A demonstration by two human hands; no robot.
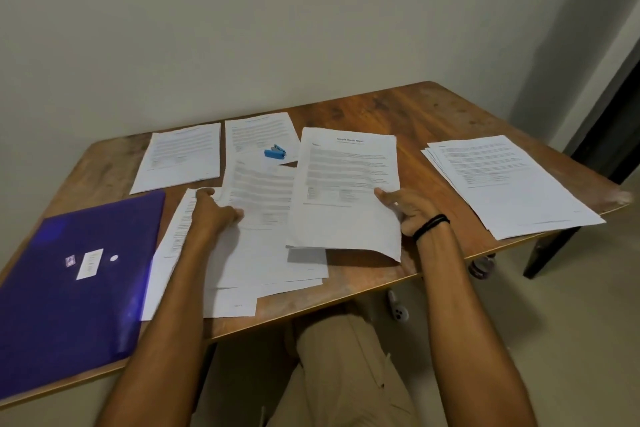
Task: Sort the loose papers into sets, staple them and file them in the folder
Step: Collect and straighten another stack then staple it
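Right of the raised sheet (346, 184), the right hand (412, 211) grips its edge.

The only line I can read from here is the heading "Simple Health Report". It is printed in dark letters at the top centre of the white printed sheet (346, 184) that the right hand (412, 215) holds. Under that heading run a smaller line, some paragraphs and a small table, all too blurred for me to make out. The other white printed pages (502, 177) spread on the brown wooden table (398, 107) carry text that is just as unreadable. The purple plastic folder (69, 305) bears a white rectangular label (89, 264) and a small square sticker (70, 261); I cannot read either.
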